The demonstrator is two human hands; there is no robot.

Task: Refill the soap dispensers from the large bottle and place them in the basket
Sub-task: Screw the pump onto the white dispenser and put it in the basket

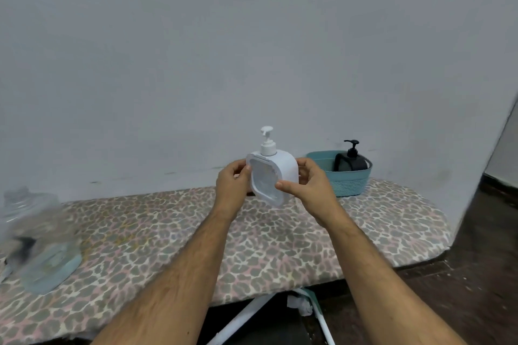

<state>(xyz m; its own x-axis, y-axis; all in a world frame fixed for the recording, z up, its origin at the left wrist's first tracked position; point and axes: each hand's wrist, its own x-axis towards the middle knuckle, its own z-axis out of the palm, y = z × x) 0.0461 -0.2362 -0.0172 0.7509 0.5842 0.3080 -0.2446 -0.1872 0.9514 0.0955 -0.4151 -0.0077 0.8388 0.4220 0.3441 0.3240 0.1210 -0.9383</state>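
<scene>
Both hands are up in front of the person, holding a white soap dispenser (pixel 276 169) in the air above the desk (pixel 252 244), which is covered in a leopard-spot cloth. The left hand (pixel 232 183) grips the dispenser's left edge with curled fingers, and the right hand (pixel 308 182) holds its right side, the thumb laid across the lower corner of the front. The dispenser stands nearly upright, tilted a little, with its white pump (pixel 267 140) pointing up and a flat, rounded tray (pixel 265 183) on its front face turned toward the person. Just to the right, at the back of the desk against the pale wall (pixel 252 36), sits a teal basket (pixel 349 183). A black dispenser (pixel 351 161) already stands inside the basket, its pump rising above the rim. Far off on the left end of the desk is a large clear bottle (pixel 36 238), blurred, with what looks like pale blue liquid low in it; whether it has a cap on I cannot tell. White metal legs (pixel 252 314) show under the front edge of the desk, over a dark floor (pixel 476 274).
</scene>
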